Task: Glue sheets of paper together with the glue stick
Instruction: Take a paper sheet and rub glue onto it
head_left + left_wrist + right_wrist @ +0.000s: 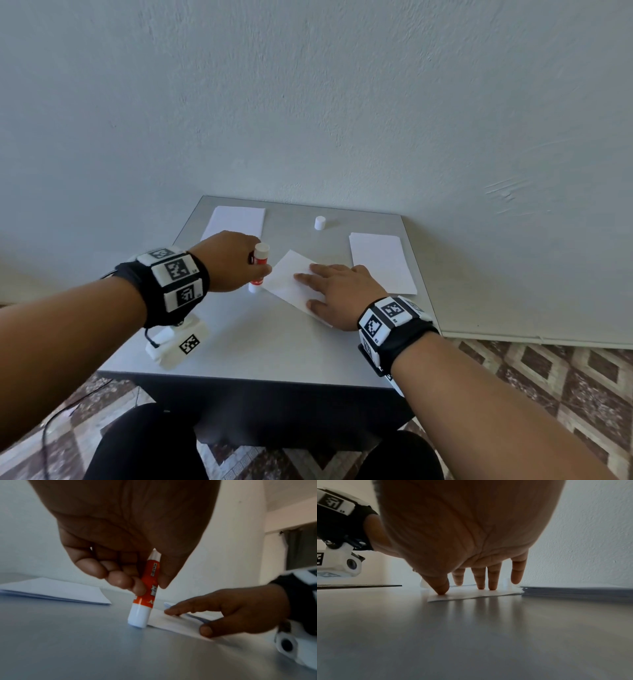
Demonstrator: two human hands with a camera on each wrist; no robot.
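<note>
A red and white glue stick point(259, 266) point(145, 595) stands nearly upright, its lower white end touching the grey table point(239, 329) just off the left corner of a white sheet point(294, 281) point(173, 622) point(471, 595). My left hand point(236, 263) point(137, 577) grips the stick between curled fingers and thumb. My right hand point(337, 291) point(228, 609) point(471, 582) lies on the sheet with straight, spread fingers, pressing it flat. Whether the stick's lower end is capped cannot be told.
A white cap point(320, 222) stands near the back of the table. One paper stack point(236, 222) point(56, 591) lies at the back left, another point(380, 262) point(576, 592) at the right, close to my right hand. A wall rises behind the table; patterned floor surrounds it.
</note>
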